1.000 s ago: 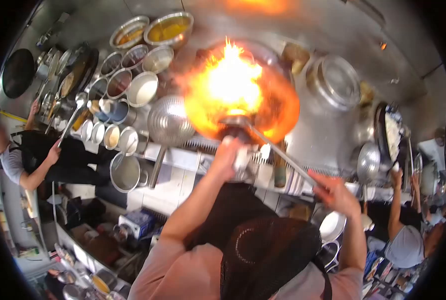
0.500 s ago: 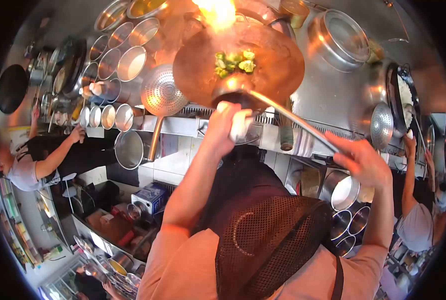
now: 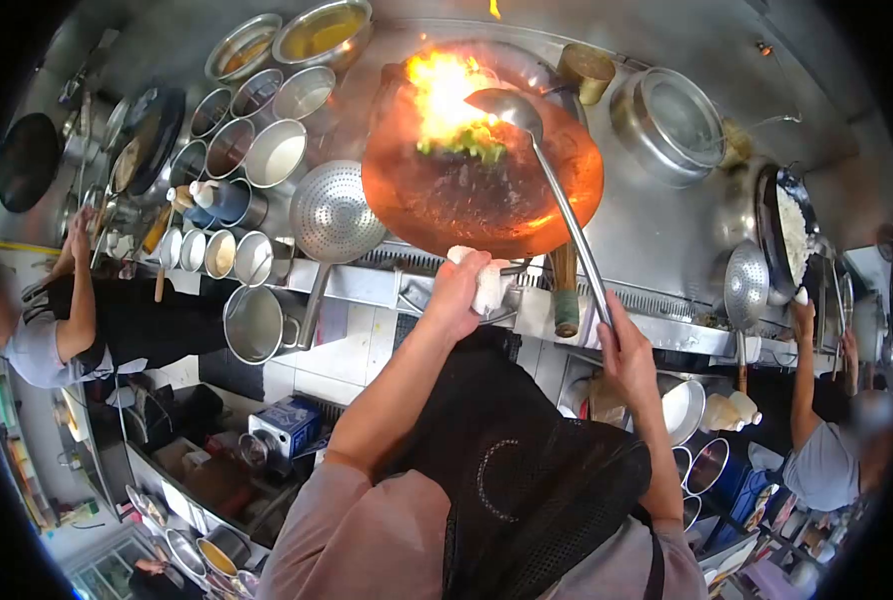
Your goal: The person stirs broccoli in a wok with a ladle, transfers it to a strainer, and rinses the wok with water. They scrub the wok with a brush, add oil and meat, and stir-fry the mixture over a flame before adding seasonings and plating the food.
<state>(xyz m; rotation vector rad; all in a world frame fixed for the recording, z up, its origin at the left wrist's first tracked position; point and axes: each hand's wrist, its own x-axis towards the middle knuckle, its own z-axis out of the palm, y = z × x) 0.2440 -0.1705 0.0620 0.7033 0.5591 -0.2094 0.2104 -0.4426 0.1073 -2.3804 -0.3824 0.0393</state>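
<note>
My left hand [image 3: 459,295] is closed on a white cloth [image 3: 491,284] at the near edge of a large wok [image 3: 467,205], where the handle is. Green food pieces [image 3: 464,145] lie in the wok's far part, partly hidden by bright flames [image 3: 442,90]. My right hand [image 3: 627,350] grips the long handle of a metal ladle [image 3: 512,108]. The ladle's bowl is over the far side of the wok, beside the flames. A bamboo brush [image 3: 565,300] with a green band stands just right of the wok's near edge.
A perforated strainer [image 3: 337,212] lies left of the wok, near several metal bowls [image 3: 275,153]. Steel pots [image 3: 672,120] stand right. One co-worker [image 3: 62,330] is at the far left. Another [image 3: 827,460] at the far right works beside a wok of white food [image 3: 793,235].
The ladle has swung from the wok's near side to its far side, and my right hand has shifted left. The wok has tilted, and the flames now spread over the food.
</note>
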